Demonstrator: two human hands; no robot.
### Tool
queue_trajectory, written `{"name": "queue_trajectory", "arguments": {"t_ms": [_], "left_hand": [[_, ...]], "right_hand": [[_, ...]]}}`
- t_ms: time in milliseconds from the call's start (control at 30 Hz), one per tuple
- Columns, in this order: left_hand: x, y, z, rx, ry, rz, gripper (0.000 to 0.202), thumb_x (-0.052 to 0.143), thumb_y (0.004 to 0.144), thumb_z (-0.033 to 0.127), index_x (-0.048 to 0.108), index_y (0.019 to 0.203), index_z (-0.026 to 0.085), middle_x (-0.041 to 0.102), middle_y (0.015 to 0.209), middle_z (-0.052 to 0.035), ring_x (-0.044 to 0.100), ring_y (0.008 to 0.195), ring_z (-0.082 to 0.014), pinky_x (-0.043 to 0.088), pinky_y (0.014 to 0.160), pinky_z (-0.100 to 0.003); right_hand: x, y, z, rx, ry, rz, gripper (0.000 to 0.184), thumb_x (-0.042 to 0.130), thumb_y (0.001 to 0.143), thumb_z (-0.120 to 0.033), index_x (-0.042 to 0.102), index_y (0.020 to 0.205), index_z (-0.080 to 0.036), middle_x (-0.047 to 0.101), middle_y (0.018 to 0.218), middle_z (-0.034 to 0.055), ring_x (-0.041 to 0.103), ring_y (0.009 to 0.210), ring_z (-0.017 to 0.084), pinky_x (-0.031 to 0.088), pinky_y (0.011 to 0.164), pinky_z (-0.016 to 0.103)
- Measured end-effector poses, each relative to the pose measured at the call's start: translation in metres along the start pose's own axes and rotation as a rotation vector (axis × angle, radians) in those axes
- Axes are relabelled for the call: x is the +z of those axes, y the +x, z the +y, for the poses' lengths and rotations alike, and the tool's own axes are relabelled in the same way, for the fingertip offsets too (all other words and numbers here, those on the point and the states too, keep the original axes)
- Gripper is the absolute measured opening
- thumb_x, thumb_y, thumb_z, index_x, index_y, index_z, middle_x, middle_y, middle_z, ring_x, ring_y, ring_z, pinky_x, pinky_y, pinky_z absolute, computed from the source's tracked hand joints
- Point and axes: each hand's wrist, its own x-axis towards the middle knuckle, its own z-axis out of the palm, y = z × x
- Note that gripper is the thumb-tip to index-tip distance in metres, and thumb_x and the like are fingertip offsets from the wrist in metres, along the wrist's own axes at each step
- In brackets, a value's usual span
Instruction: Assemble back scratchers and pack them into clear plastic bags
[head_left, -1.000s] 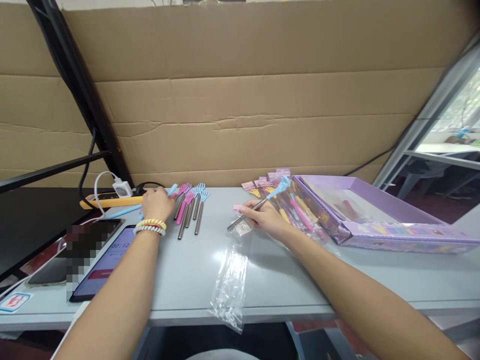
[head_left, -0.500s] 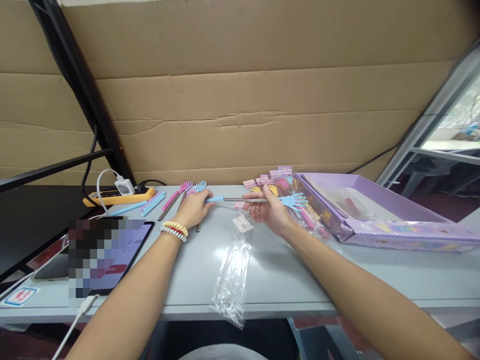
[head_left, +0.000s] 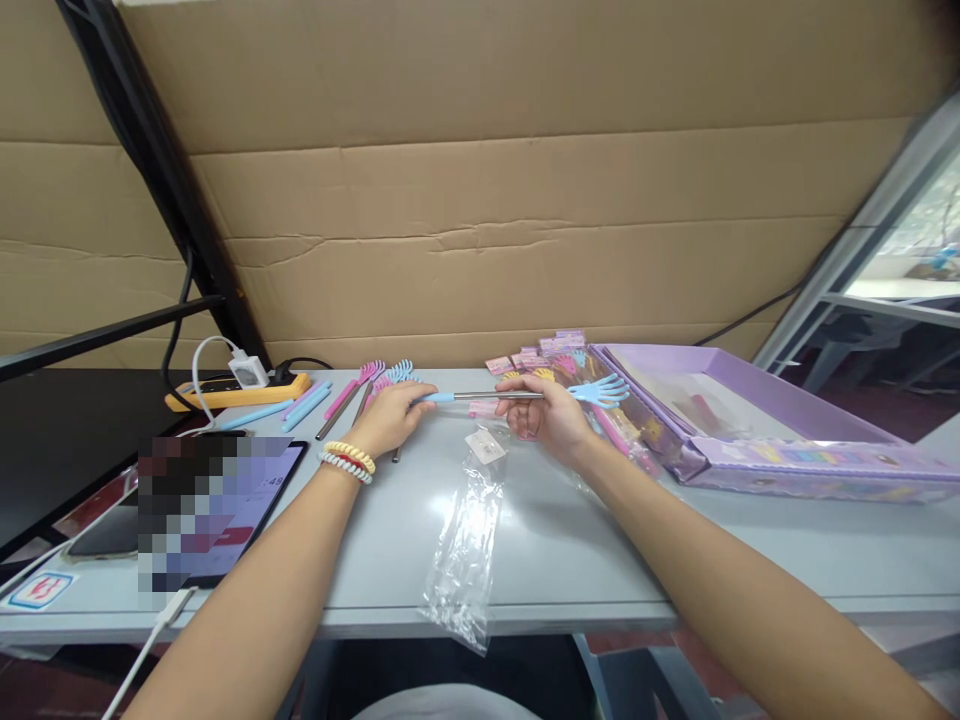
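Note:
Both my hands hold one blue back scratcher level above the grey table. My left hand pinches its blue handle end. My right hand grips the metal shaft just behind the hand-shaped blue head. Under my right hand lies a small pink tag on an empty clear plastic sleeve that hangs over the table's front edge.
Several pink and blue scratchers and loose blue handle sleeves lie behind my left hand. A purple box and packaged scratchers sit at right. A tablet, yellow power strip and cardboard wall are around.
A second ago my left hand was at the pile on the left while my right held the scratcher tilted. Now both hands hold it level, slightly higher than half a second ago.

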Motion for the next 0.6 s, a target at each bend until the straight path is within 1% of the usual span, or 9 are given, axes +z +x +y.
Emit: {"name": "queue_trajectory", "arguments": {"t_ms": [67,167,300,367,467,600], "left_hand": [[0.0,0.0,0.003,0.005,-0.012,-0.006,0.031,0.043,0.087,0.031,0.064,0.104,0.017,0.068,0.099,-0.0056,0.059,0.091,-0.0179,0.044,0.082,-0.029],[-0.002,0.0,0.009,-0.027,-0.033,-0.042,0.033,0.041,0.088,0.035,0.066,0.102,0.019,0.069,0.096,-0.0035,0.06,0.087,-0.0172,0.043,0.078,-0.028],[-0.006,0.0,0.017,-0.111,-0.018,-0.091,0.034,0.041,0.087,0.04,0.068,0.094,0.02,0.068,0.082,-0.0009,0.058,0.071,-0.0156,0.04,0.065,-0.027],[-0.007,-0.001,0.019,-0.149,-0.007,-0.107,0.035,0.042,0.085,0.041,0.068,0.091,0.02,0.067,0.075,-0.0006,0.055,0.066,-0.0151,0.038,0.061,-0.027],[-0.008,0.0,0.023,-0.167,-0.02,-0.135,0.034,0.043,0.084,0.041,0.068,0.09,0.02,0.066,0.073,-0.0012,0.054,0.066,-0.0158,0.037,0.062,-0.027],[-0.006,0.001,0.028,-0.148,-0.047,-0.195,0.035,0.04,0.084,0.041,0.067,0.086,0.019,0.063,0.069,-0.0017,0.053,0.066,-0.0164,0.038,0.062,-0.027]], "right_hand": [[-0.001,0.0,-0.001,-0.005,0.021,-0.011,0.026,0.047,0.073,-0.034,0.061,0.082,-0.014,0.063,0.059,0.0058,0.046,0.039,0.012,0.03,0.038,0.024],[-0.002,0.001,0.0,-0.009,0.055,-0.003,0.026,0.045,0.071,-0.032,0.062,0.078,-0.013,0.061,0.054,0.0052,0.046,0.037,0.012,0.029,0.037,0.025],[-0.001,0.002,0.004,0.004,0.079,0.025,0.029,0.042,0.07,-0.031,0.064,0.076,-0.012,0.059,0.05,0.0053,0.046,0.037,0.013,0.029,0.037,0.024],[-0.001,0.002,0.005,0.008,0.091,0.025,0.03,0.041,0.069,-0.031,0.064,0.075,-0.012,0.058,0.049,0.0057,0.046,0.037,0.013,0.029,0.037,0.024],[-0.002,0.003,0.007,-0.003,0.103,0.024,0.03,0.04,0.068,-0.031,0.064,0.072,-0.012,0.057,0.046,0.0056,0.045,0.037,0.013,0.03,0.038,0.024],[0.0,0.003,0.009,-0.042,0.08,-0.007,0.031,0.041,0.067,-0.033,0.064,0.07,-0.013,0.056,0.043,0.005,0.042,0.034,0.012,0.027,0.036,0.024]]}}
